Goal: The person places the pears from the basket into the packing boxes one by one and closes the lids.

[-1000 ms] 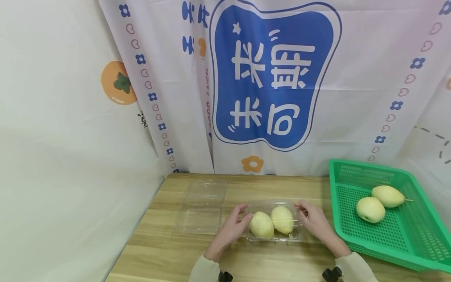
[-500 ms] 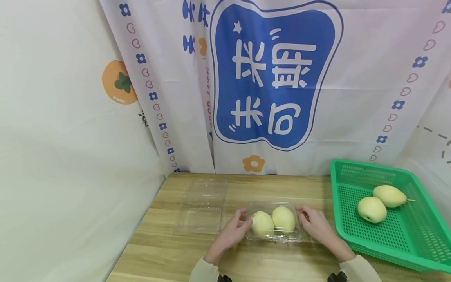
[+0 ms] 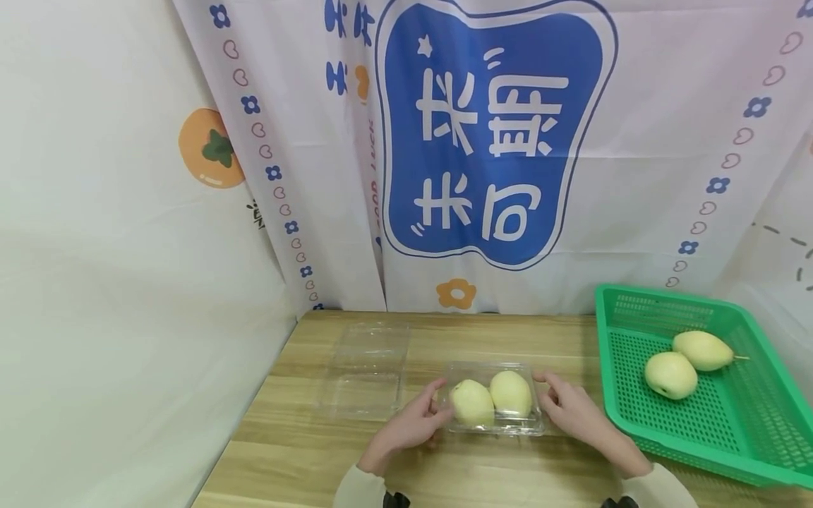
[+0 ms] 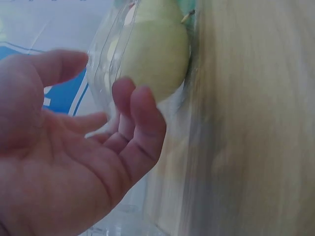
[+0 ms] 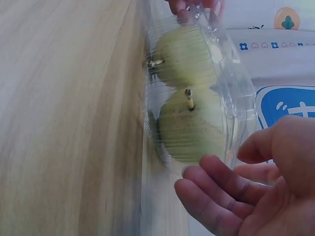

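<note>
A clear plastic box (image 3: 484, 367) with its lid down stands on the wooden table (image 3: 444, 466) and holds two pale yellow pears (image 3: 472, 402) (image 3: 511, 393). My left hand (image 3: 416, 420) is at the box's left end, fingers relaxed and spread; the left wrist view shows this hand (image 4: 98, 147) open just beside the box wall (image 4: 106, 59) and the near pear (image 4: 155, 54). My right hand (image 3: 571, 409) is at the right end. In the right wrist view this hand (image 5: 246, 187) is open, its fingers lying loose next to the box (image 5: 231, 93), gripping nothing.
An empty clear box (image 3: 368, 374) lies open to the left of the filled one. A green mesh basket (image 3: 635, 296) at the right holds two more pears (image 3: 667, 375) (image 3: 701, 351). A printed cloth backdrop (image 3: 489, 141) hangs behind the table.
Both hands have eased back from the box's upper corners to its ends and loosened. The box and pears stay put.
</note>
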The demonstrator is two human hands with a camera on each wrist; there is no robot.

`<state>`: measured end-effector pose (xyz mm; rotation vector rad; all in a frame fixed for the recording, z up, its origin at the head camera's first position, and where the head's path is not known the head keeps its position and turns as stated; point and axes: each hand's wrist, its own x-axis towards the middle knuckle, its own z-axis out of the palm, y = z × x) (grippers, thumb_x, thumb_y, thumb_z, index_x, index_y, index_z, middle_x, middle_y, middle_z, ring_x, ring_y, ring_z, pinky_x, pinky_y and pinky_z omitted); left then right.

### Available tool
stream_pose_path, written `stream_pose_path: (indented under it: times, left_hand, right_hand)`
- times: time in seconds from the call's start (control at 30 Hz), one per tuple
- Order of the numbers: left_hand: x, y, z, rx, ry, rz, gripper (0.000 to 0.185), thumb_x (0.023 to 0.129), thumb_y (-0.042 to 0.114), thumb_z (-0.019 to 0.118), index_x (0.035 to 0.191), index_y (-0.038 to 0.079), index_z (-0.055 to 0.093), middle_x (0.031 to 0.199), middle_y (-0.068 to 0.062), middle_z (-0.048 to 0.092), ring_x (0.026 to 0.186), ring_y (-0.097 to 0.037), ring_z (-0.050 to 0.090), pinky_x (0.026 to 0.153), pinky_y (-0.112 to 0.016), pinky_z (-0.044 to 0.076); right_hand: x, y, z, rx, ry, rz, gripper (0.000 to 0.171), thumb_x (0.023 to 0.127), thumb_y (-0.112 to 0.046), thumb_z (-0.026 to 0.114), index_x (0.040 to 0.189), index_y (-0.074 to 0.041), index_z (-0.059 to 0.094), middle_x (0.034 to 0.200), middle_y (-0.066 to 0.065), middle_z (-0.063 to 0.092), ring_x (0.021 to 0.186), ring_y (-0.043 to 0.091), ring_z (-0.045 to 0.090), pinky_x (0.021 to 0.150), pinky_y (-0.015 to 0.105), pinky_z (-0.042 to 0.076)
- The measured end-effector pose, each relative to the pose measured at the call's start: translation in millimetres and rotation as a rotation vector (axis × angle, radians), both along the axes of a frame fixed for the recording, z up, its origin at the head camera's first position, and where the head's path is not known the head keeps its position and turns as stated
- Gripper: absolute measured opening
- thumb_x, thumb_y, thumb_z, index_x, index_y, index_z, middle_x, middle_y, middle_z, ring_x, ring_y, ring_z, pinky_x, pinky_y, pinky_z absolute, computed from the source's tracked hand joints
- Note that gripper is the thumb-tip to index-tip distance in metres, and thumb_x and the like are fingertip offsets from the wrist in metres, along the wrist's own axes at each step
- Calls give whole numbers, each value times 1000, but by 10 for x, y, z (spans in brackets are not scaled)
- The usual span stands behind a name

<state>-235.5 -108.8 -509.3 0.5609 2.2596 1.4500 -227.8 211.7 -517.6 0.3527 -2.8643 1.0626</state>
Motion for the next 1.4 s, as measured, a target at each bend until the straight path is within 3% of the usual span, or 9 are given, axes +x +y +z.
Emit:
stream_pose_path:
  times: [0.1,0.27,0.6,0.97,1.4]
  left_hand:
    - [-23,-34,5,11,-24,-44,76,98,21,58,157,5,12,76,-14,59,55,-14,52,53,-27,52]
    - [-48,-57,22,21,-67,-58,80,96,16,60,158,9,9,73,-4,55,57,-14,52,54,-27,52]
    - [-114,-32,54,20,-102,-66,84,93,9,60,158,9,6,78,-11,59,59,-16,54,56,-28,51]
    - [-153,-31,25,15,-100,-73,84,94,10,59,158,10,5,79,-14,60,59,-16,54,54,-29,52]
    - [-108,-14,38,-9,-80,-66,83,95,10,58,159,11,5,77,-6,57,59,-15,53,54,-29,52]
  right_hand:
    - [9,5,22,-27,-44,52,38,98,-10,52,135,2,49,59,-5,56,46,6,49,44,23,43]
    - [38,30,50,-145,-156,168,47,101,-10,46,144,5,34,64,3,60,49,15,58,44,29,51]
    - [107,66,73,-333,-389,318,73,98,-6,47,153,7,0,82,13,63,63,22,62,52,36,56]
    - [96,122,69,-342,-426,364,82,97,-8,51,154,2,-7,89,18,64,63,21,62,56,37,56]
    - [124,121,9,-422,-416,382,85,94,-4,51,152,7,-10,81,15,60,53,10,56,49,33,54]
